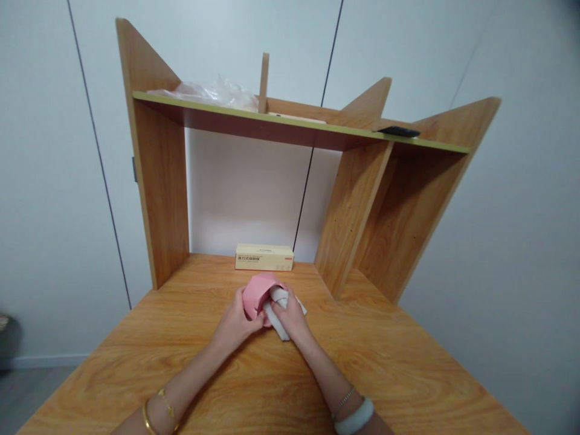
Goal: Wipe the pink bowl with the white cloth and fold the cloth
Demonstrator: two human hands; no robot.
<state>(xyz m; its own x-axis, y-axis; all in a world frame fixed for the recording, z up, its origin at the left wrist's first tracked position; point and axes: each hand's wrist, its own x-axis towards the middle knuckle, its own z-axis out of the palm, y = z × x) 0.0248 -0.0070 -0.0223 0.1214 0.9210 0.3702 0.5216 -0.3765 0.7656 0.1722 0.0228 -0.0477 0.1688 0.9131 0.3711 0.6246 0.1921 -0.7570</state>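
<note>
Over the middle of the wooden desk, my left hand (237,320) grips a pink bowl-like object (259,289) by its left side. The pink piece is tilted, with its opening turned toward my right hand. Closed around a light grey cloth (277,320), my right hand (291,314) presses it against the rim and inside of the pink object. One end of the cloth hangs down below my fingers. The pink object's inside is mostly covered by the cloth and my fingers.
Behind my hands, a cream-coloured box (264,258) with printed lettering lies on the desk (254,380). A wooden shelf unit (362,205) rises at the back. On its upper shelf are a clear plastic bag (212,93) and a flat black item (399,131).
</note>
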